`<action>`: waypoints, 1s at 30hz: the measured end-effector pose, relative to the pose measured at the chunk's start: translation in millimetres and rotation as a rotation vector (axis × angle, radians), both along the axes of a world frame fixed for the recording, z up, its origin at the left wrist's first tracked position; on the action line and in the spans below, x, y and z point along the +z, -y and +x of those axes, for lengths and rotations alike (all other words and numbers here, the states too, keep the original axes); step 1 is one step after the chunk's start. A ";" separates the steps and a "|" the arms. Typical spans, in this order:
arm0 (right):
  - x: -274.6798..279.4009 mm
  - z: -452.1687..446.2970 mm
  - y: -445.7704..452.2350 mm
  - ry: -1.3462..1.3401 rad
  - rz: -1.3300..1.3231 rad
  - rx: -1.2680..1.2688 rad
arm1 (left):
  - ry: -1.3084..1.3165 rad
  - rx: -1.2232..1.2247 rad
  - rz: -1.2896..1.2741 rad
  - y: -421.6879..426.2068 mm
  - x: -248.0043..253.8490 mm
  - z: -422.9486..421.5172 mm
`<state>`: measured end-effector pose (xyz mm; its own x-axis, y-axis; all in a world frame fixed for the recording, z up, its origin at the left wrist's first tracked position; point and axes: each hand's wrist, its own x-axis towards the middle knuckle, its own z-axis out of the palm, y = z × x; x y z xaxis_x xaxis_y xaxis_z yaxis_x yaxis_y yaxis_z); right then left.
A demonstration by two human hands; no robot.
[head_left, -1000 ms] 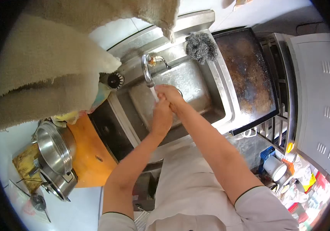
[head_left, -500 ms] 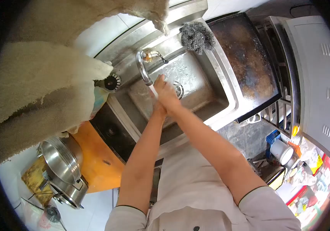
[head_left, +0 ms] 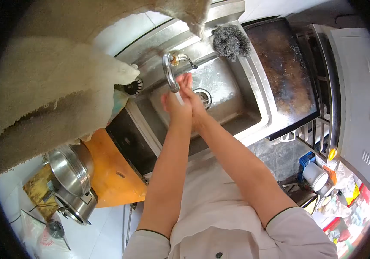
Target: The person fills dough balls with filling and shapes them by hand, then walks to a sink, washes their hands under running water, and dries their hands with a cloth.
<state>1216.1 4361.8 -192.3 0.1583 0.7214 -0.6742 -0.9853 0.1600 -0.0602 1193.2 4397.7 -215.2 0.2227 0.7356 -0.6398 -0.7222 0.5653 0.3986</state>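
Water runs from the curved chrome faucet point(head_left: 169, 74) onto my two hands, which are together over the steel sink point(head_left: 232, 116). My left hand point(head_left: 177, 103) is under the stream with its palm up and fingers apart, holding nothing. Against its right side lies my right hand point(head_left: 192, 96), fingers stretched out toward the faucet and nothing in it. Behind my right hand the round drain point(head_left: 204, 98) shows in part. A dark metal scrubber point(head_left: 231, 42) rests on the sink's back right corner.
Beige cloth point(head_left: 55, 86) hangs at the upper left. A black drain strainer point(head_left: 134, 86) lies left of the faucet. Steel pots point(head_left: 69, 170) stand by an orange board point(head_left: 113, 172) at the lower left. Right of the sink is a stained dark griddle point(head_left: 280, 69), beside a grey vented cabinet point(head_left: 360, 103).
My hands have moved from rubbing against each other, clasped, to lying side by side with fingers extended under the water. The view has shifted slightly.
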 end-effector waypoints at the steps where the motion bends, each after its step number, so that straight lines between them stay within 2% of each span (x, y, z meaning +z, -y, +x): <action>1: -21.6 -6.9 6.1 0.039 0.021 0.104 | -0.067 -0.070 -0.054 -5.1 11.9 0.9; 2: -33.3 -11.1 9.2 0.079 0.042 0.210 | -0.134 -0.137 -0.108 -10.1 17.7 1.2; 3: -18.7 -11.4 8.2 0.078 0.044 0.213 | -0.164 -0.298 0.065 -14.4 -11.4 -7.2; 4: 11.9 -11.5 7.3 0.131 -0.090 0.240 | -0.200 -0.431 0.252 -18.5 -42.2 -15.8; 5: 29.0 -12.1 7.4 0.183 -0.227 0.263 | -0.317 -0.470 0.373 -18.9 -37.8 -18.3; 6: 22.9 -13.5 8.2 0.180 -0.232 0.261 | -0.433 -0.509 0.494 -16.9 -32.0 -19.6; 7: 4.9 -15.7 7.7 0.592 -0.272 0.354 | -0.434 -0.512 0.492 -13.5 -22.1 -21.0; 8: -14.2 -16.3 3.6 1.008 -0.304 0.440 | -0.441 -0.608 0.334 -9.1 -11.1 -24.1; 9: -64.9 -20.5 -2.4 1.219 -0.350 0.433 | -0.445 -0.655 0.250 -1.4 8.0 -24.3; 10: -87.3 -15.6 -11.7 1.445 -0.424 0.506 | -0.448 -0.701 0.165 6.3 27.3 -24.5; 11: -109.0 -10.5 -21.0 1.668 -0.524 0.569 | -0.591 -0.682 0.288 17.6 56.8 -15.0; 13: -105.6 -0.1 -28.7 1.904 -0.658 0.719 | -0.728 -0.658 0.412 42.3 88.8 -14.1; 16: -91.2 10.4 -38.5 0.952 -0.648 0.582 | -0.801 -0.750 0.859 77.2 117.1 -31.8; 18: -94.0 14.8 -45.4 0.335 -0.591 0.461 | -0.818 -0.762 1.009 86.5 129.9 -40.0; 20: -105.2 6.1 -43.3 0.396 -0.571 0.499 | -0.628 -0.714 1.318 88.9 137.5 -46.1; 21: -102.8 -1.9 -42.1 0.449 -0.548 0.529 | -0.628 -0.702 1.316 81.3 129.5 -48.1; 23: -102.6 -14.2 -36.6 0.621 -0.475 0.656 | -0.905 -1.125 1.484 47.0 87.7 -52.3; 24: -102.3 -17.4 -32.8 0.731 -0.426 0.746 | -1.112 -1.090 1.585 18.7 61.6 -54.5; 26: -106.1 -16.5 -30.0 1.052 -0.318 1.002 | -1.333 -1.032 1.665 -4.4 22.4 -54.3; 27: -110.6 -13.9 -29.4 1.269 -0.256 1.146 | -1.326 -1.322 1.301 -8.2 15.8 -44.9; 29: -128.4 -14.1 -29.9 1.675 -0.173 1.417 | -1.279 -1.571 0.894 3.2 30.6 -34.4; 30: -138.4 -12.5 -33.0 1.834 -0.153 1.504 | -1.002 -1.290 1.226 10.7 63.5 -22.5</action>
<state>1203.7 4394.9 -330.7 0.0396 0.8384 -0.5436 0.6839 -0.4194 -0.5970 1170.7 4387.0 -151.7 0.8178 0.5237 -0.2386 0.4640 -0.3548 0.8117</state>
